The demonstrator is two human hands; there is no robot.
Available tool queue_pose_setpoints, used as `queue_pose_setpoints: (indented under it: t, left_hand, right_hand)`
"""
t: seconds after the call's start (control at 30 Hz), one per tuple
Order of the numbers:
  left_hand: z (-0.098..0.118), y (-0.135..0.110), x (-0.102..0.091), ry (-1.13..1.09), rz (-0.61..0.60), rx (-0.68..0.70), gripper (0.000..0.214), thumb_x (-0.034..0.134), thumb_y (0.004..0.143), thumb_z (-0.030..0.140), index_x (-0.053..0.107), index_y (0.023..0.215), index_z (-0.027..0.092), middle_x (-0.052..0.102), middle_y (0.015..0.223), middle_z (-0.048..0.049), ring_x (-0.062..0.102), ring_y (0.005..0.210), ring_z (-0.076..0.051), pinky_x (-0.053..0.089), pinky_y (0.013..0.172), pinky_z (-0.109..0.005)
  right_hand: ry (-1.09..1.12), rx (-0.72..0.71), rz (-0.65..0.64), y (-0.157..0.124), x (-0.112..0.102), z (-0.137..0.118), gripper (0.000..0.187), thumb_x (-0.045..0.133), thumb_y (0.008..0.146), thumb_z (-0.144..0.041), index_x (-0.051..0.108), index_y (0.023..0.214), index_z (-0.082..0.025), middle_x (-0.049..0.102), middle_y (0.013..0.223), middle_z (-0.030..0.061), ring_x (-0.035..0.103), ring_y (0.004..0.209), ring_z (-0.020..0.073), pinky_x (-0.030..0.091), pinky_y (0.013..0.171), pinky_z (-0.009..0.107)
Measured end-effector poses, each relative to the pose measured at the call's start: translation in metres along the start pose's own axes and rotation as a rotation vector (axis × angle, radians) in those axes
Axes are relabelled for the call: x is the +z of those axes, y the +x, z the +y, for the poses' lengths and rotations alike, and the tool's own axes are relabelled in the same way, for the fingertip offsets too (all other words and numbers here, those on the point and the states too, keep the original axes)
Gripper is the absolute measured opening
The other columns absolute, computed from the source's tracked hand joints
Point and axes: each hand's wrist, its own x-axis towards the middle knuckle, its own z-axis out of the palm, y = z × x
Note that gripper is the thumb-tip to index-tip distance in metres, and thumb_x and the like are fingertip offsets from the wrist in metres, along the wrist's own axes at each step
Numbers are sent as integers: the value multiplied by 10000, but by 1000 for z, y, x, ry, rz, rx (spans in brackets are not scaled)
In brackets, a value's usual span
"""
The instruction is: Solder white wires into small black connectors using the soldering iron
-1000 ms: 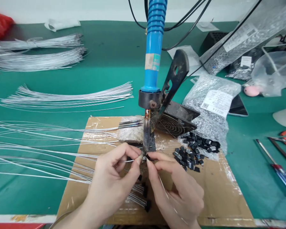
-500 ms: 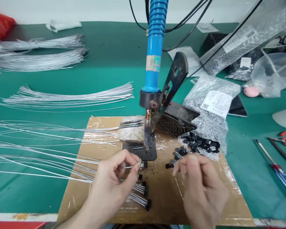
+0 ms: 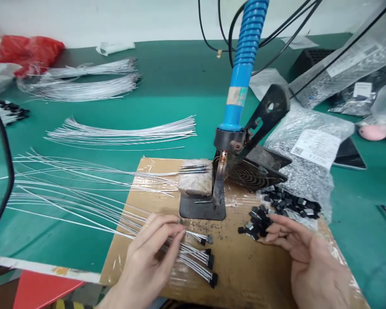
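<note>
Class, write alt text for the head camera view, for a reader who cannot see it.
A person's left hand rests on thin white wires tipped with black parts, while the right hand touches a pile of loose black parts, on a cardboard sheet on a green table. Behind them a blue-handled soldering iron stands tip-down.

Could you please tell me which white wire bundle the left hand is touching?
The wire bundle on the cardboard, tipped with black parts: the left hand lies on it; the other bundles lie farther back.
</note>
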Motion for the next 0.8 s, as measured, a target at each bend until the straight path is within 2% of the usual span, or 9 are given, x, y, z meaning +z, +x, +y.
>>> queue_pose_setpoints:
  t: [0.07,0.13,0.23,0.33,0.43,0.63,0.8]
  left_hand:
    - [-13,9,-14,196,29,113,322,641,945,23,653,1196,225,722,1116,-82,675,1002,-228,545,894,-372]
    - [-31,20,-29,422,-1,207,311,621,960,46,649,1234,189,727,1149,-126,668,1021,-268,551,914,-423]
    - [-59,37,-45,673,-133,337,322,560,979,48,642,1289,77,709,1251,-227,663,1067,-348,548,927,-530]
    - [-77,46,-52,726,-237,396,339,493,997,37,678,1274,100,738,1252,-202,674,1088,-354,543,928,-538]
    - [-85,47,-54,755,-284,431,332,456,1019,48,714,1208,139,763,1226,-169,699,1076,-320,523,986,-539]
    - [-95,41,-58,761,-299,450,279,474,1031,76,692,1191,146,773,1178,-153,694,1071,-305,495,1009,-524]
    - [-97,40,-64,703,-280,412,267,475,1027,79,676,1183,160,772,1195,-153,706,1051,-301,502,997,-529]
  right_hand:
    - [-35,-26,0,-4,4,-2,542,434,1060,-579,781,1022,-164,746,881,73,694,732,176,596,678,304]
    - [-80,-35,3,-6,5,-3,548,431,1062,-584,783,1021,-166,755,878,69,696,723,175,581,679,309]
    - [-96,-63,25,-8,3,-3,550,467,1042,-609,792,994,-167,776,887,69,700,710,171,578,667,303]
    - [-107,-74,28,-8,1,-1,544,491,1036,-606,795,982,-158,784,888,77,709,725,176,580,661,299]
    - [-134,-60,8,-8,0,-1,542,482,1052,-586,792,1003,-144,779,886,81,712,743,180,583,675,302]
    - [-156,-50,9,-8,-2,-1,543,497,1048,-587,789,994,-133,778,882,80,717,740,174,593,680,283]
    - [-224,-49,-17,-6,-6,1,597,491,1033,-635,806,965,-132,784,842,84,734,706,180,588,672,283]
